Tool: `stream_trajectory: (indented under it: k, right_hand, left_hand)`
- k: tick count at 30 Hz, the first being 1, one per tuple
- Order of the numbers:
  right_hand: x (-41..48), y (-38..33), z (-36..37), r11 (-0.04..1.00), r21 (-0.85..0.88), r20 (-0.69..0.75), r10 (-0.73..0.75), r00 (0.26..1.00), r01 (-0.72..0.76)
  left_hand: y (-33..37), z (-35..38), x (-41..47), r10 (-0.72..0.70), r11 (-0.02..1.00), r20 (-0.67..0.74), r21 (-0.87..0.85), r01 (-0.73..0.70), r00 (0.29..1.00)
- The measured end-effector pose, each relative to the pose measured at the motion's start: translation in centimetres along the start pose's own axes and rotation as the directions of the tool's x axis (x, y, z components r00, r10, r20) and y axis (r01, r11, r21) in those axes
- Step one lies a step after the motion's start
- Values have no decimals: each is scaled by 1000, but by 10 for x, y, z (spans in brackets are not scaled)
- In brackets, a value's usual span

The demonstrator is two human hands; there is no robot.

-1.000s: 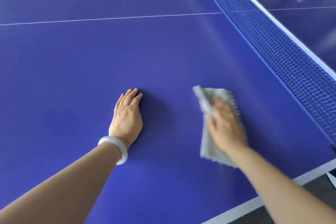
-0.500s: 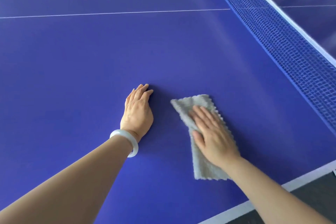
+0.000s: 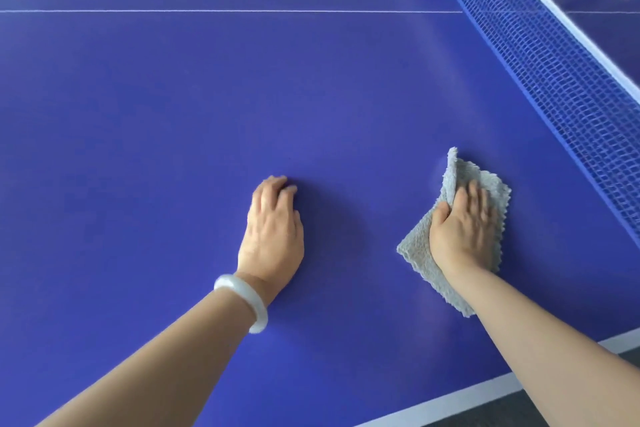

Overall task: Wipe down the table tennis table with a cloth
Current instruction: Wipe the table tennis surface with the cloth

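The blue table tennis table (image 3: 173, 149) fills the view. A grey cloth (image 3: 419, 253) with a zigzag edge lies on it near the right, close to the net. My right hand (image 3: 464, 232) presses flat on the cloth with straight fingers, slightly blurred. The cloth's far left corner is folded up beside my thumb. About a hand's width to the left, my left hand (image 3: 273, 229) rests palm down on the bare table, fingertips bent a little, holding nothing.
The blue net (image 3: 554, 80) with its white top band runs diagonally along the right. A thin white centre line (image 3: 207, 11) crosses the far surface. The table's white edge stripe (image 3: 450, 402) and dark floor (image 3: 519, 412) lie at the bottom right. A pale bracelet (image 3: 242, 298) circles my left wrist.
My right hand slid the cloth left towards my left hand, then back right towards the net, and a cloth corner has folded up. My left hand has stayed in place.
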State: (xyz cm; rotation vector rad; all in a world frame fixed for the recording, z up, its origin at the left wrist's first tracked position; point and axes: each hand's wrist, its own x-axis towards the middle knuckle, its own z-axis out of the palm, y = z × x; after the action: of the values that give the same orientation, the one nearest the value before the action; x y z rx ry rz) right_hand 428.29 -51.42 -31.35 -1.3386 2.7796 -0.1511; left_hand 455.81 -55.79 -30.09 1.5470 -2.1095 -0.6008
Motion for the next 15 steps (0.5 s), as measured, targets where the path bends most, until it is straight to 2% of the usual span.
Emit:
stream_trajectory:
  k: [5, 11, 13, 15]
  right_hand:
    - [0, 4, 2, 999, 17, 0, -35, 999, 35]
    - [-25, -9, -2, 997, -12, 30, -82, 996, 82]
    - [-67, -31, -1, 973, 16, 12, -231, 973, 231]
    - [-120, -52, 2, 878, 91, 13, -472, 881, 469]
  left_hand:
    - [6, 11, -87, 96, 953, 52, 284, -107, 994]
    - [14, 10, -91, 55, 915, 84, 396, -84, 995]
    - [13, 10, -91, 33, 922, 91, 382, -66, 995]
    - [13, 10, -91, 34, 933, 87, 355, -63, 996]
